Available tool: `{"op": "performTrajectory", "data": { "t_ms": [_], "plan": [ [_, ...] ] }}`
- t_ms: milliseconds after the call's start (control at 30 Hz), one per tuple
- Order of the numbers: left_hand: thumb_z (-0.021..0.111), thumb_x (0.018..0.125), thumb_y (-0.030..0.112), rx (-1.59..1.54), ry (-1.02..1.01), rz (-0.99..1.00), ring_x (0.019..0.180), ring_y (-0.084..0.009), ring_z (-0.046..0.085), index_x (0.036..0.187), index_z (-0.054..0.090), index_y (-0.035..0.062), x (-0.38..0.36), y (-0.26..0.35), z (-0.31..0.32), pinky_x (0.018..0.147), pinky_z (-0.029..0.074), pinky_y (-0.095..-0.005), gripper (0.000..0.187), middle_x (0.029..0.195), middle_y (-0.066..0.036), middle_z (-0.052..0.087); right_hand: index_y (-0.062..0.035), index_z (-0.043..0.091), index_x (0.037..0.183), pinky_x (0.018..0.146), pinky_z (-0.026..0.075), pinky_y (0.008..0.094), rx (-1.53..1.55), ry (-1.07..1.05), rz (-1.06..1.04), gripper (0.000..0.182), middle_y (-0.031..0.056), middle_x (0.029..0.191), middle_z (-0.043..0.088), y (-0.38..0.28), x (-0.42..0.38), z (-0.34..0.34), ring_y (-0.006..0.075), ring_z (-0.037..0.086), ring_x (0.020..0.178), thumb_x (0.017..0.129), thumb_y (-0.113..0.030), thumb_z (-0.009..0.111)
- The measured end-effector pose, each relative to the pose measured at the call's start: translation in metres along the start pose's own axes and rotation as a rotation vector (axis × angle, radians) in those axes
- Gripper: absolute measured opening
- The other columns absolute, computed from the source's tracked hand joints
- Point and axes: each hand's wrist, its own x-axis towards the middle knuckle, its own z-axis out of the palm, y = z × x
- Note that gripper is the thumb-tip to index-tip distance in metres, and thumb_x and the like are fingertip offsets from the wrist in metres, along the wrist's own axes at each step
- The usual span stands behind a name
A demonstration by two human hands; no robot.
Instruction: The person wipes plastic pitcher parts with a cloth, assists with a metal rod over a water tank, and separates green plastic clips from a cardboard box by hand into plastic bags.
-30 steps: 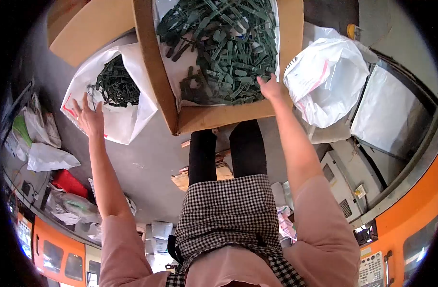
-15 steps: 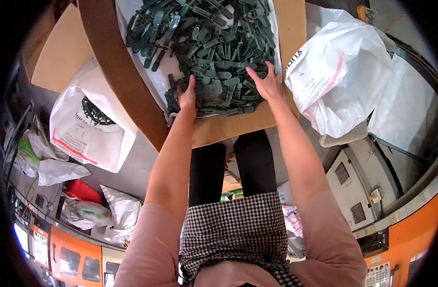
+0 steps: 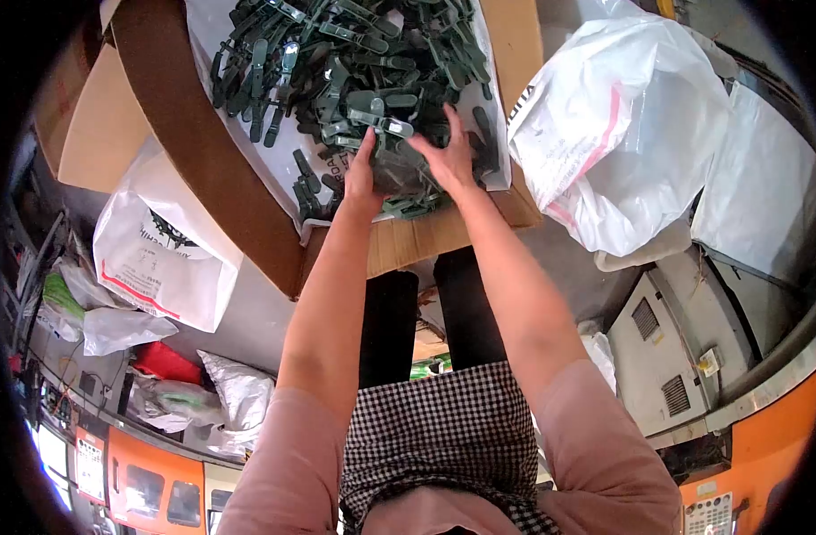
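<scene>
Dark green clip-like plastic parts (image 3: 372, 40) lie heaped in a cardboard box (image 3: 172, 107) lined with white plastic. Both hands reach into the near end of the box. My left hand (image 3: 363, 181) has its thumb or finger pointing up against the near edge of the pile. My right hand (image 3: 451, 160) has its fingers spread beside the parts. Between the hands are several green parts and some see-through plastic. Whether the left hand holds any part is hidden.
An open white bag (image 3: 622, 134) stands right of the box, and another white bag (image 3: 163, 259) with dark parts inside stands left. Filled bags (image 3: 238, 392) lie at lower left. Orange machines (image 3: 149, 477) stand at both lower corners.
Both hands have moved closer together, the right one leftward. The pile between them has shifted away from the near edge, baring some of the white liner. The view has shifted slightly.
</scene>
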Motion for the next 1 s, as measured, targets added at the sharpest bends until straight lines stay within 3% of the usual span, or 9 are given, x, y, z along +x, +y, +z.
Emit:
{"op": "performTrajectory", "data": {
  "t_ms": [100,200,267,333,567,633,767,933,1000],
  "plan": [
    [0.064,0.084,0.038,-0.067,-0.094,0.041,0.093,-0.0248,0.061,0.11,0.06,0.008,-0.012,-0.003,0.001,0.079,0.049,-0.0398,0.04,0.106,-0.008,0.063,-0.011,0.047,0.131,0.104,0.031,0.0498,-0.308,-0.151,-0.003,0.082,0.0268,0.139,0.03,-0.008,-0.019,0.012,0.0443,0.031,0.128,0.069,-0.061,0.068],
    [0.068,0.082,0.031,-0.096,-0.123,0.079,0.101,-0.0237,0.057,0.118,0.052,0.0044,-0.024,0.002,-0.008,0.084,0.048,-0.0374,0.048,0.115,-0.011,0.057,-0.0191,0.053,0.125,0.105,0.029,0.0527,-0.142,-0.057,-0.012,0.069,0.0255,0.137,0.031,-0.028,-0.039,0.019,0.0458,0.034,0.126,0.072,-0.061,0.065],
    [0.067,0.081,0.028,-0.082,-0.057,0.147,0.101,-0.0238,0.057,0.12,0.051,0.004,-0.055,0.012,-0.006,0.083,0.049,-0.0375,0.048,0.113,-0.01,0.058,-0.0181,0.055,0.121,0.101,0.033,0.0559,-0.132,0.003,-0.146,0.059,0.0231,0.135,0.033,-0.044,-0.053,0.021,0.0469,0.037,0.122,0.075,-0.053,0.066],
    [0.064,0.083,0.027,-0.13,-0.078,0.138,0.1,-0.0234,0.058,0.118,0.052,0.0039,-0.088,0.021,-0.001,0.083,0.05,-0.0377,0.044,0.111,-0.009,0.059,-0.014,0.055,0.122,0.101,0.037,0.0434,-0.188,-0.01,-0.154,0.061,0.0235,0.136,0.035,-0.069,-0.067,0.019,0.0406,0.039,0.123,0.073,-0.049,0.069],
    [0.05,0.092,0.022,-0.104,-0.248,0.397,0.105,-0.0249,0.057,0.125,0.049,0.0018,-0.16,0.036,0.002,0.09,0.047,-0.0384,0.038,0.116,-0.013,0.057,-0.0262,0.05,0.125,0.099,0.036,0.052,-0.058,-0.013,-0.388,0.054,0.0204,0.138,0.031,-0.126,-0.106,-0.011,0.0425,0.036,0.124,0.077,-0.047,0.067],
    [0.051,0.091,0.019,-0.057,-0.262,0.434,0.108,-0.0245,0.055,0.129,0.043,0.0024,-0.18,0.032,0.01,0.092,0.046,-0.038,0.043,0.119,-0.013,0.055,-0.0225,0.052,0.123,0.098,0.037,0.0506,-0.009,0.041,-0.457,0.055,0.0205,0.136,0.033,-0.139,-0.121,-0.04,0.0437,0.038,0.122,0.076,-0.043,0.069],
    [0.057,0.086,0.013,0.049,-0.338,0.587,0.109,-0.0228,0.054,0.132,0.04,0.0062,-0.244,0.009,0.09,0.095,0.043,-0.0368,0.049,0.12,-0.012,0.053,-0.0153,0.052,0.124,0.101,0.036,0.0451,0.037,0.164,-0.548,0.057,0.0227,0.135,0.037,-0.156,-0.146,-0.123,0.0405,0.04,0.123,0.075,-0.035,0.072],
    [0.06,0.086,0.011,0.168,-0.392,0.525,0.11,-0.0232,0.054,0.131,0.043,0.0108,-0.258,-0.037,0.194,0.094,0.045,-0.0372,0.048,0.122,-0.012,0.054,-0.011,0.053,0.122,0.101,0.036,0.0448,0.059,0.335,-0.547,0.057,0.0226,0.133,0.038,-0.142,-0.143,-0.235,0.0403,0.041,0.122,0.073,-0.03,0.074],
    [0.07,0.08,0.013,0.199,-0.375,0.454,0.105,-0.0189,0.055,0.127,0.045,0.0047,-0.25,-0.054,0.241,0.09,0.044,-0.0312,0.054,0.115,-0.009,0.057,-0.0061,0.055,0.118,0.1,0.037,0.043,-0.046,0.374,-0.509,0.052,0.0208,0.131,0.044,-0.122,-0.124,-0.273,0.0379,0.044,0.121,0.075,-0.03,0.073]
  ]
}}
